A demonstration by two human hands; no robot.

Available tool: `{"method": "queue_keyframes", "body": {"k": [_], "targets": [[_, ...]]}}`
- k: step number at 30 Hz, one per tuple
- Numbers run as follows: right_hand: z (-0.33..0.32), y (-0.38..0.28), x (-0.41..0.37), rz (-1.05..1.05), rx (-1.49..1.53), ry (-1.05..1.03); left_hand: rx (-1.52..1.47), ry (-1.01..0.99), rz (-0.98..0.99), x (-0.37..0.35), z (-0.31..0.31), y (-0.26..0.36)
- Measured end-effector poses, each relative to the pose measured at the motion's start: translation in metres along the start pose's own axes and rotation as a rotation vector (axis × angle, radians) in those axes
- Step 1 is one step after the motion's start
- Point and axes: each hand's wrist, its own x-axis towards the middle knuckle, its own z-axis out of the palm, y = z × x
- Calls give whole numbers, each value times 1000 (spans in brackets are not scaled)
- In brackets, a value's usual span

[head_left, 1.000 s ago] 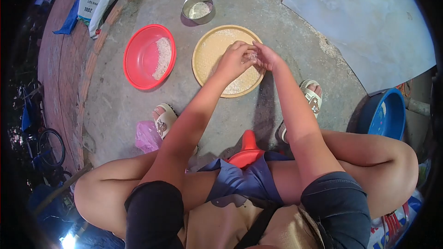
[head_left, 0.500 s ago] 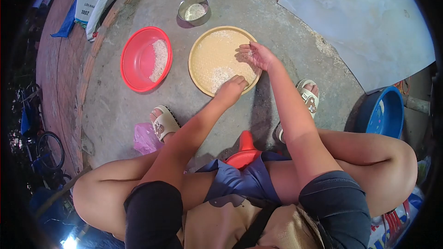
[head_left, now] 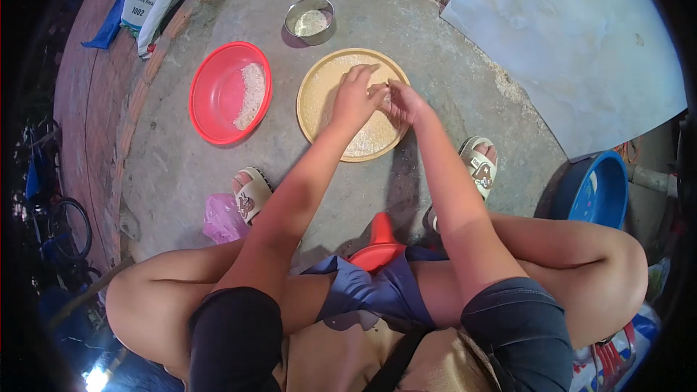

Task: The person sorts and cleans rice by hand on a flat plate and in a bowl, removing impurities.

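A round yellow tray lies on the concrete floor, with pale grains spread over it. Above its middle is my left hand, fingers apart and pointing up and right. My right hand faces it over the tray's right side, its fingers curved around a few pale grains by the palm. The fingertips of the two hands are close together; whether they touch is hard to tell. Left of the tray stands a red basin with white grains along its right side. A metal-rimmed round sieve with pale grains sits behind the tray.
A large pale sheet lies at the upper right, a blue basin below it. Printed sacks are at the upper left. Near my sandalled feet are a pink plastic bag and a red plastic object.
My left hand has moved up from the tray's lower edge toward its middle, beside my right hand. My right hand has shifted slightly down and turned inward. The view has shifted slightly.
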Motion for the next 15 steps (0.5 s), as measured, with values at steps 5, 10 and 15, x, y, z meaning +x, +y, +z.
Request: {"method": "queue_keyframes", "body": {"k": [5,10,15], "targets": [[-4,4,7,33,208,10,422,95,-161,-37,22,-50],[12,-1,0,-23,112,100,387,-180,281,-80,41,-33],[23,-12,-3,-50,101,97,250,-356,227,-70,44,-44]]}}
